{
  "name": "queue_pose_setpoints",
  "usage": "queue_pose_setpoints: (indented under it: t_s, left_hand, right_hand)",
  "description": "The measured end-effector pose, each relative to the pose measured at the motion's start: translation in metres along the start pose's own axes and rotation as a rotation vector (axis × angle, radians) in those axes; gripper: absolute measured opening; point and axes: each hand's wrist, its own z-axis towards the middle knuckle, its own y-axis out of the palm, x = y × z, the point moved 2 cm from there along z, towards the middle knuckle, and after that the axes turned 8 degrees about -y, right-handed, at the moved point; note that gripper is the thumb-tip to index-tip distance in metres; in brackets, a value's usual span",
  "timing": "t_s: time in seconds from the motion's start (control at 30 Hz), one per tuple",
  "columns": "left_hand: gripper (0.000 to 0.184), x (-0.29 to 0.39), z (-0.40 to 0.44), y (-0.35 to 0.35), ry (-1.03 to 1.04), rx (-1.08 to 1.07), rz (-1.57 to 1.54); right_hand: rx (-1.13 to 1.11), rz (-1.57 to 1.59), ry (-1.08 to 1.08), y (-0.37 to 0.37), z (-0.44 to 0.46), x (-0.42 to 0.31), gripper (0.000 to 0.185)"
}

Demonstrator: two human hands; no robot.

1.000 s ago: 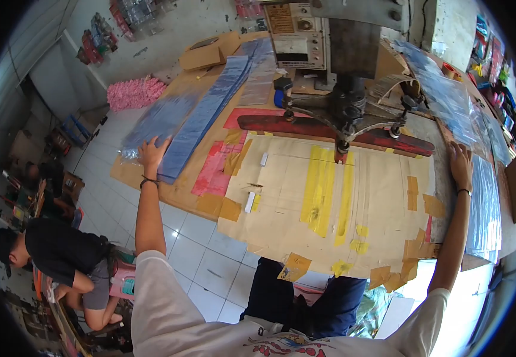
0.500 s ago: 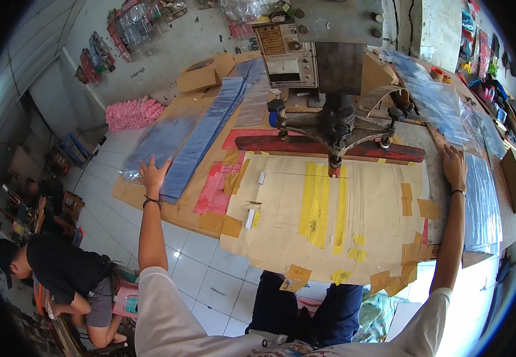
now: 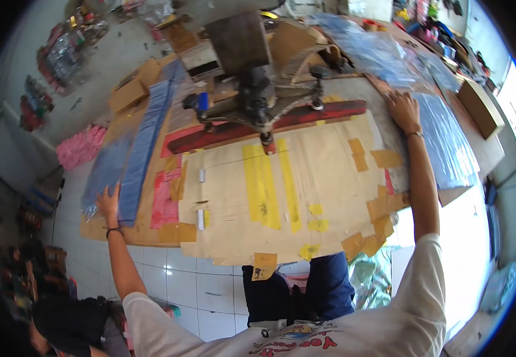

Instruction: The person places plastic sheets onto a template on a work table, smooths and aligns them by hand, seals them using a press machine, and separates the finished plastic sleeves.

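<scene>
This looks like a reaching step: the left hand (image 3: 108, 206), fingers spread, apparently gripping nothing, rests over blue sheets (image 3: 110, 172); the right hand (image 3: 405, 113), fingers loosely extended, seemingly empty, lies beside clear sheets (image 3: 445, 143). Lifting one would call for pinching.

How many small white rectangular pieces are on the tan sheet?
2: a farther white piece and a nearer white piece, both along the tan sheet's left side. Any beneath the red bar would be hidden.

Taped sheet (image 3: 335, 190): lets us pass between left hand (image 3: 108, 205) and right hand (image 3: 405, 112).
Red bar (image 3: 329, 113): blocks our way rearward.
Press head (image 3: 255, 89): space behind seems cramped, though blurred.
</scene>
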Motion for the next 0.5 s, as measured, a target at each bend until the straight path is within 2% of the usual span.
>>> queue_pose_setpoints:
  t_s: [0.2,0.5]
  left_hand:
    - [0.088,0.0039,-0.0002,-0.0014,-0.031,-0.008,0.018]
    - [0.089,-0.0002,0.0040,0.0010,-0.037,-0.064,0.001]
  right_hand:
    - [0.137,0.117,0.028,0.0062,-0.0010,0.0027,0.038]
    - [0.119,0.141,0.054,-0.0006,-0.0010,0.0015,0.036]
